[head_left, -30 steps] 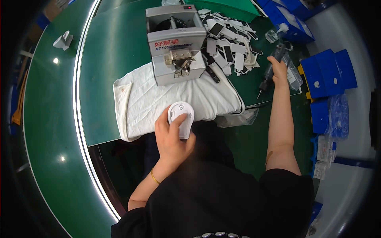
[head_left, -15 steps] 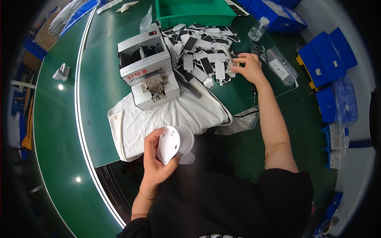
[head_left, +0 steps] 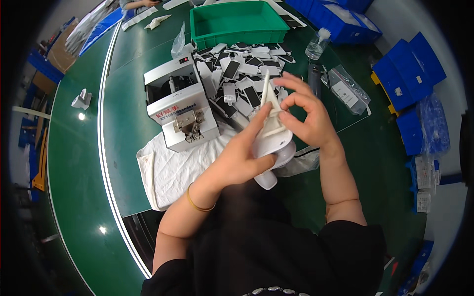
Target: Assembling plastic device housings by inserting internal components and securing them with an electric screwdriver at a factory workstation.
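Observation:
My left hand (head_left: 239,155) grips a white rounded plastic housing (head_left: 274,145) in front of my body, thumb on its near side. An off-white thin plastic piece (head_left: 270,123) with raised edges lies against the housing's upper face, and my left index finger rests on it. My right hand (head_left: 313,116) pinches the right edge of that piece between thumb and index finger, its other fingers raised. Just beyond both hands lies a heap of small flat white parts with black faces (head_left: 252,93). Where the piece meets the housing is partly hidden by my fingers.
A silver screw feeder (head_left: 180,98) stands left of the hands by a white cloth (head_left: 170,172). Behind the heap is a green crate (head_left: 237,37). At right are a clear bottle (head_left: 316,48), a bagged item (head_left: 348,91) and blue bins (head_left: 405,69). Far off, another person's hand (head_left: 148,3) shows.
My right hand has come back from the heap with the off-white piece. My left hand has moved right and up with the housing, and the two now meet.

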